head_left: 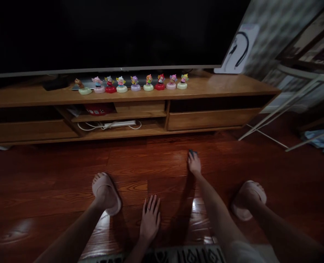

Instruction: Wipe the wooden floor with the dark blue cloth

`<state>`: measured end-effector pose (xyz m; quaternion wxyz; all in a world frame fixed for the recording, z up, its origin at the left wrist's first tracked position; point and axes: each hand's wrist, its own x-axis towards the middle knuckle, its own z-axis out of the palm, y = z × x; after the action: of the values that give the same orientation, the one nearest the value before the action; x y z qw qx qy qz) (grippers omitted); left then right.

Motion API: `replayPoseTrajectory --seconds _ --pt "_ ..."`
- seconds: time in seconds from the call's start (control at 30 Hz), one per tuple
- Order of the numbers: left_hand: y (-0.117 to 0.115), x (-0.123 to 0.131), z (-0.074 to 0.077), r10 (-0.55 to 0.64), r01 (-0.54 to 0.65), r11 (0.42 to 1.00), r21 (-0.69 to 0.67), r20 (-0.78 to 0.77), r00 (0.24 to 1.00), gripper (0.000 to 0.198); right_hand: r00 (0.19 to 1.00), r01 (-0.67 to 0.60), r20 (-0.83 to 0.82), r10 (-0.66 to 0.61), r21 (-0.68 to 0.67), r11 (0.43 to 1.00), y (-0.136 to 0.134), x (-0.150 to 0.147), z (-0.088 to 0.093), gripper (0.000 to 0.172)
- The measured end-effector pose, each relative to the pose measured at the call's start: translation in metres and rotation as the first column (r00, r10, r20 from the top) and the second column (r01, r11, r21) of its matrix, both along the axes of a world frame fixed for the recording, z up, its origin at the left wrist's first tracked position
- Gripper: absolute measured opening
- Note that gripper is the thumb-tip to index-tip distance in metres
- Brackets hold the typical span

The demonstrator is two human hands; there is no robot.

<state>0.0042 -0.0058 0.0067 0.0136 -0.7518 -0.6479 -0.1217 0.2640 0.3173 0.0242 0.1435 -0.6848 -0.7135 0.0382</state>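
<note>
I sit on a dark red wooden floor (55, 190) with both legs stretched out, a pale slipper on my left foot (107, 193) and one on my right foot (248, 199). My left hand (150, 218) lies flat on the floor between my legs, fingers spread and holding nothing. My right hand (194, 163) reaches forward with its fingers closed over a small dark object (192, 151) on the floor. What the object is I cannot make out.
A long wooden TV stand (211, 84) runs across the back under a large dark screen (109, 33). A row of several small figurines (134, 84) stands on it. A white power strip (118, 124) lies on its lower shelf. A white metal rack (288, 104) stands at the right. A patterned rug edge (178, 254) lies by me.
</note>
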Motion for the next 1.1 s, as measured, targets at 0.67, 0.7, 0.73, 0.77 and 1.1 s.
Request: replayPoseTrajectory --seconds 0.67,0.7,0.73,0.77,1.1 --pt "-0.001 -0.017 -0.045 0.179 -0.209 0.962 0.176 0.175 0.968 0.068 0.947 -0.304 -0.060 0.315 0.141 0.942 -0.239 -0.113 -0.072 0.069" --pt "-0.001 -0.024 -0.048 0.193 -0.225 0.957 0.182 0.177 0.965 0.067 0.922 -0.379 -0.035 0.384 0.106 0.919 -0.238 -0.108 -0.074 0.070" --pt "0.000 -0.032 -0.050 0.199 -0.230 0.956 0.184 0.171 0.965 0.064 0.890 -0.454 -0.012 0.456 0.068 0.888 -0.233 -0.097 -0.073 0.070" --pt "0.003 -0.042 -0.050 0.202 -0.231 0.956 0.183 0.162 0.966 0.060 0.859 -0.512 0.006 0.512 0.037 0.858 -0.224 -0.081 -0.070 0.070" --pt "0.020 -0.086 -0.031 0.279 -0.301 0.942 0.148 0.152 0.948 0.051 0.939 0.344 -0.083 -0.334 0.207 0.916 -0.178 0.062 -0.050 0.063"
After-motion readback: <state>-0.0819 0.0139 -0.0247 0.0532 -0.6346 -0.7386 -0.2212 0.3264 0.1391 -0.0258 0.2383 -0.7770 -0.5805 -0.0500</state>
